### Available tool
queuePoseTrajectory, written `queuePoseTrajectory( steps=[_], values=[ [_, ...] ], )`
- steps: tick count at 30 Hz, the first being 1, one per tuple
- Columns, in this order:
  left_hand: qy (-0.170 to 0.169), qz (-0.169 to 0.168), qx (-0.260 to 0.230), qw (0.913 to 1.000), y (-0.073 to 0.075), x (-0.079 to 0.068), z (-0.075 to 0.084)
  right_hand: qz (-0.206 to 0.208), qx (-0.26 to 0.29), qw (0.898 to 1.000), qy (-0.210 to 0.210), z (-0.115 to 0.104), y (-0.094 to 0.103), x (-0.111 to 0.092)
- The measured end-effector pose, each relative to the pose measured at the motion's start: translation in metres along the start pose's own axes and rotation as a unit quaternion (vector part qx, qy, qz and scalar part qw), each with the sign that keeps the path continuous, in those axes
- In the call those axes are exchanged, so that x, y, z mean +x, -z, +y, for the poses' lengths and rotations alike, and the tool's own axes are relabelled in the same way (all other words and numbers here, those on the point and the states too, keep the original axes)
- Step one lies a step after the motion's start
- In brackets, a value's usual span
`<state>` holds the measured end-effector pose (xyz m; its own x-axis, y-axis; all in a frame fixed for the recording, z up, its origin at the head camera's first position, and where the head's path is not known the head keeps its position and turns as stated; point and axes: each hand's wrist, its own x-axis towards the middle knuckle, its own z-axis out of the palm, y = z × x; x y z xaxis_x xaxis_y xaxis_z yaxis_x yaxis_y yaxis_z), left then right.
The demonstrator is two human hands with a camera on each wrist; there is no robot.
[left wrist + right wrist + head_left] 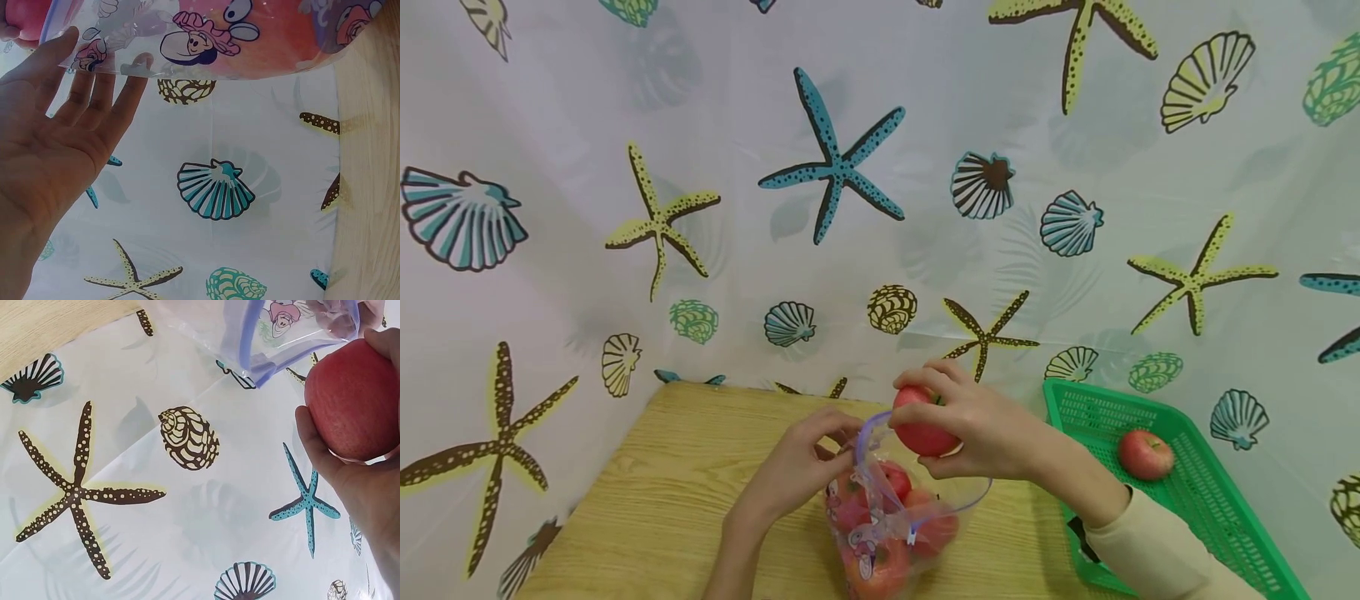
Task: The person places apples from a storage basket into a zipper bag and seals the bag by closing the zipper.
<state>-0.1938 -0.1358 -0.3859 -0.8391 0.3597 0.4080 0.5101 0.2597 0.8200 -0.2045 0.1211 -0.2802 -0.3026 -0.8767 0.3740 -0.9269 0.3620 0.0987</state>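
Observation:
A clear zip bag (880,533) with cartoon prints and a purple-blue zip edge stands open on the wooden table, several red apples (936,525) inside it. My left hand (801,462) pinches the bag's rim at its left side; in the left wrist view the thumb of that hand (69,131) lies on the near face of the plastic, with fingers at its lower edge. Right over the bag's mouth, my right hand (981,425) grips one red apple (917,421). The right wrist view shows this apple (353,400) between thumb and fingers, close to the zip edge.
A green plastic basket (1232,500) stands to the right, with one apple (1146,455) in it; my right forearm reaches across its near side. Behind the wooden table (700,450) hangs a white sheet (737,250) printed with shells and starfish.

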Motion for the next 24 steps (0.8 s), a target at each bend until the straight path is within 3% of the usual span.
queuePoseTrajectory(
  steps=[11, 20, 24],
  values=[
    [-0.013, -0.004, 0.008, 0.9999, -0.001, 0.001, 0.002, -0.014, -0.021, 1.0, 0.012, 0.0, -0.011, -0.002],
    [-0.005, 0.034, 0.022, 0.9992, -0.003, 0.001, 0.001, -0.059, -0.016, 0.998, -0.018, -0.004, -0.017, -0.005],
    [0.007, 0.056, 0.028, 0.998, -0.003, 0.002, -0.002, -0.055, -0.006, 0.998, -0.022, -0.003, -0.016, -0.008]
  ],
)
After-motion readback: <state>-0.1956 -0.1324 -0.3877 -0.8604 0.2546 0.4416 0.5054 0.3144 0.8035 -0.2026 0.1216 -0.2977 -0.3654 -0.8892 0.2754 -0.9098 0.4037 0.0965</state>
